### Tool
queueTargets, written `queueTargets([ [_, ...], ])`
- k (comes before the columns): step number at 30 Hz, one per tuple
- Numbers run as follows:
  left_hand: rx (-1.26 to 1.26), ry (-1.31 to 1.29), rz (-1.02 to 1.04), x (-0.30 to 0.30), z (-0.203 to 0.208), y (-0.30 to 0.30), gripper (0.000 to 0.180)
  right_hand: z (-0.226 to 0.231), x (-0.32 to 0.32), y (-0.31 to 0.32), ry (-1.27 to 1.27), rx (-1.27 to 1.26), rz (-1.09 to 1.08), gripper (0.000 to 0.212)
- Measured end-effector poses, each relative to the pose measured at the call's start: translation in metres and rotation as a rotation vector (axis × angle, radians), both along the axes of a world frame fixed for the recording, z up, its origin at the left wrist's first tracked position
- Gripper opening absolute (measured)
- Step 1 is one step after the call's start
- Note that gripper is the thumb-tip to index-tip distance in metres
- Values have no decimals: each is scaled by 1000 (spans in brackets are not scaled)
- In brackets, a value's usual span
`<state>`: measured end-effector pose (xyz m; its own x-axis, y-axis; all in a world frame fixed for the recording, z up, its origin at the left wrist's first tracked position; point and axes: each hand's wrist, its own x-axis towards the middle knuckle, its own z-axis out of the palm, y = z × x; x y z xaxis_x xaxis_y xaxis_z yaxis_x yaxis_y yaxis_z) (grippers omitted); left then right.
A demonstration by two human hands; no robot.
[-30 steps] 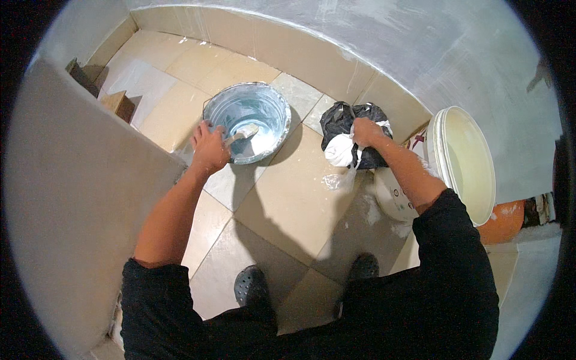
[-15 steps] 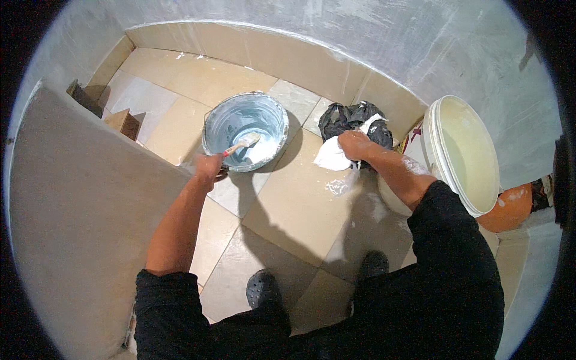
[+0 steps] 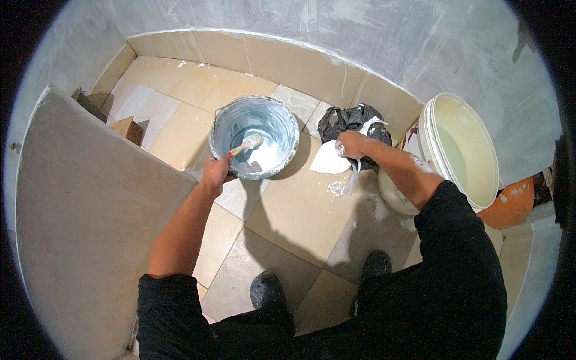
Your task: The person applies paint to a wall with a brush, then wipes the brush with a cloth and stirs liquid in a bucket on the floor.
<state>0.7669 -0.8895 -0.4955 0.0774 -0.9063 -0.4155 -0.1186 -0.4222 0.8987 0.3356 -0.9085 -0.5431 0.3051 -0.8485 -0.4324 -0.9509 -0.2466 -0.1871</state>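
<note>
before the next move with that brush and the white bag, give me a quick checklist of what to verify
1. Left hand grips the brush handle: ok.
2. Brush head is inside the metal bucket, over the white paint: ok.
3. Bucket stands upright on the tiled floor: ok.
4. Right hand holds the white bag: ok.
5. Whether the bag is open: cannot tell.
6. Floor near the bag is free of spills: not ok, white smears show beside the large white bucket.
</note>
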Motion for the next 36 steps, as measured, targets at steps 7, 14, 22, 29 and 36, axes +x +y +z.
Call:
queueTargets([
  [7, -21, -26, 11, 0, -3, 0, 31, 27, -11, -1, 312, 54, 75, 32],
  [14, -5, -88, -18, 2, 4, -3, 36, 20, 5, 20, 276, -456, 208, 30],
  [22, 11, -132, -13, 5, -3, -7, 37, 6, 31, 26, 152, -241, -69, 29],
  [29, -35, -134, 26, 16, -23, -11, 32, -15, 38, 27, 164, -297, -163, 32],
  [36, 12, -125, 34, 15, -24, -12, 30, -26, 33, 9, -72, -207, -353, 33],
])
